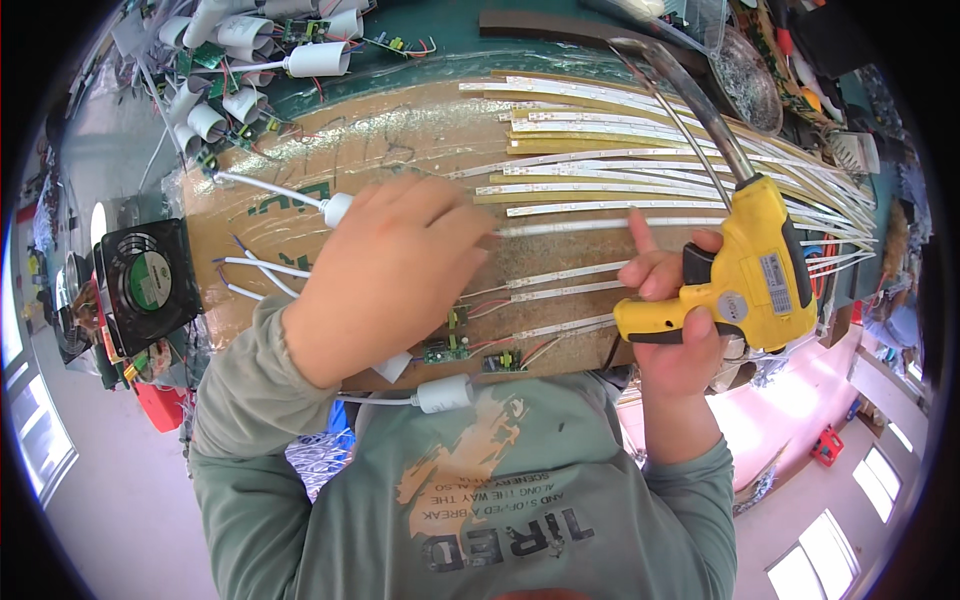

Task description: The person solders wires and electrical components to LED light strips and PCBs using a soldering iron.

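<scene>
My right hand (683, 345) is wrapped around the handle of a yellow soldering gun (765, 265), with the index finger stretched out beside it. The gun's long metal barrel points up and away, its bent tip near the far edge of the table. Over the cardboard, my left hand (395, 265) is closed with curled fingertips, slightly blurred; what it pinches is hidden. Just right of those fingertips lies the end of a white LED strip (610, 227). A white cylindrical housing (338, 208) on a cable shows behind the left hand. Small green circuit boards (447, 350) with wires lie near my body.
Many LED strips (600, 125) fan out on the cardboard sheet (330, 140). A black fan (148, 285) stands at the left. White housings (318, 60) with boards are heaped at the far left. Another housing (443, 394) lies by my shirt. A round dish (745, 80) sits far right.
</scene>
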The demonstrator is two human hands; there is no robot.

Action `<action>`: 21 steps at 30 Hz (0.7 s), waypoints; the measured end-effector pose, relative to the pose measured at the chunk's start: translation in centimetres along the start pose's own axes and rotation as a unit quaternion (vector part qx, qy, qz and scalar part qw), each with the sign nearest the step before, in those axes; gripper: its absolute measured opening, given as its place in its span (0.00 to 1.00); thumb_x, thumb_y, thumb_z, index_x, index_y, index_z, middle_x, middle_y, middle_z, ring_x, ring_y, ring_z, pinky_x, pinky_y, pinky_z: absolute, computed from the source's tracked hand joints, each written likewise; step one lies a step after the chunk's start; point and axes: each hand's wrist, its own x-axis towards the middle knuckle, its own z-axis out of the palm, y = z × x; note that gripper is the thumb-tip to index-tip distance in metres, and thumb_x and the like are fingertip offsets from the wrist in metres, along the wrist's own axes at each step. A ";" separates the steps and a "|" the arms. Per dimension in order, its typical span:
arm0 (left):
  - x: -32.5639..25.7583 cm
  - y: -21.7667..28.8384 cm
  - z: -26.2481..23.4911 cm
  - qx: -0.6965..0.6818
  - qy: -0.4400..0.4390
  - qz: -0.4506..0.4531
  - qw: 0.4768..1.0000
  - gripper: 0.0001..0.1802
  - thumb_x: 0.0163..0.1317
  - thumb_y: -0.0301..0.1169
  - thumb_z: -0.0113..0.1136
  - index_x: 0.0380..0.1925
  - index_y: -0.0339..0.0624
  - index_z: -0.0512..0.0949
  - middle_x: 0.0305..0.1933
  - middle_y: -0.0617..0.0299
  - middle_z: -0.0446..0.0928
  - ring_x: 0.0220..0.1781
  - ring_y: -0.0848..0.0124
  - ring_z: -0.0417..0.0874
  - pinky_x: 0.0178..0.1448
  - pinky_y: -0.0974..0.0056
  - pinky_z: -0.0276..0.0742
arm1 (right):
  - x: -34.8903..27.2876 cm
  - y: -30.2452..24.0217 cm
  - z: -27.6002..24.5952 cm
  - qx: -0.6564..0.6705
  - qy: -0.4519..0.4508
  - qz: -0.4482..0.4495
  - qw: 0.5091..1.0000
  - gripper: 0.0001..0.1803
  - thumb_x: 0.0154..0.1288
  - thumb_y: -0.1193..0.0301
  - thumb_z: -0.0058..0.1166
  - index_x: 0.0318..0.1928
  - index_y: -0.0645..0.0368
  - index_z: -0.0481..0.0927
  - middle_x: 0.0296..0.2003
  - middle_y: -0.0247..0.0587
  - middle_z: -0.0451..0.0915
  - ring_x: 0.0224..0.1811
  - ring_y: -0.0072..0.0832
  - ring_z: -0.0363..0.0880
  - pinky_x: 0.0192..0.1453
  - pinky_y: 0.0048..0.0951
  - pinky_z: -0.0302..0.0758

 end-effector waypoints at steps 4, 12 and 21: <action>-0.9 -0.2 -0.8 0.021 -0.001 -0.020 1.000 0.15 0.55 0.26 0.68 0.44 0.43 0.82 0.44 0.55 0.79 0.49 0.52 0.79 0.53 0.51 0.74 | -0.5 -0.1 -0.9 -0.048 0.053 -0.005 0.997 0.38 0.71 0.52 0.59 0.69 0.61 0.62 0.34 0.37 0.79 0.45 0.37 0.83 0.79 0.73 0.47; -2.4 1.1 -0.9 -0.072 -0.121 0.045 0.989 0.13 0.56 0.27 0.69 0.43 0.45 0.82 0.43 0.59 0.81 0.47 0.55 0.81 0.52 0.52 0.75 | -0.8 -0.2 -0.9 -0.072 0.048 -0.008 0.996 0.36 0.71 0.53 0.59 0.68 0.63 0.62 0.34 0.40 0.79 0.44 0.39 0.83 0.79 0.71 0.50; 1.9 -0.9 0.8 0.035 0.019 -0.007 0.999 0.13 0.60 0.31 0.67 0.45 0.44 0.83 0.43 0.56 0.80 0.48 0.53 0.81 0.53 0.51 0.77 | -0.7 0.7 -1.3 -0.061 0.053 -0.028 0.996 0.37 0.70 0.54 0.61 0.68 0.62 0.62 0.34 0.42 0.81 0.44 0.40 0.84 0.78 0.67 0.53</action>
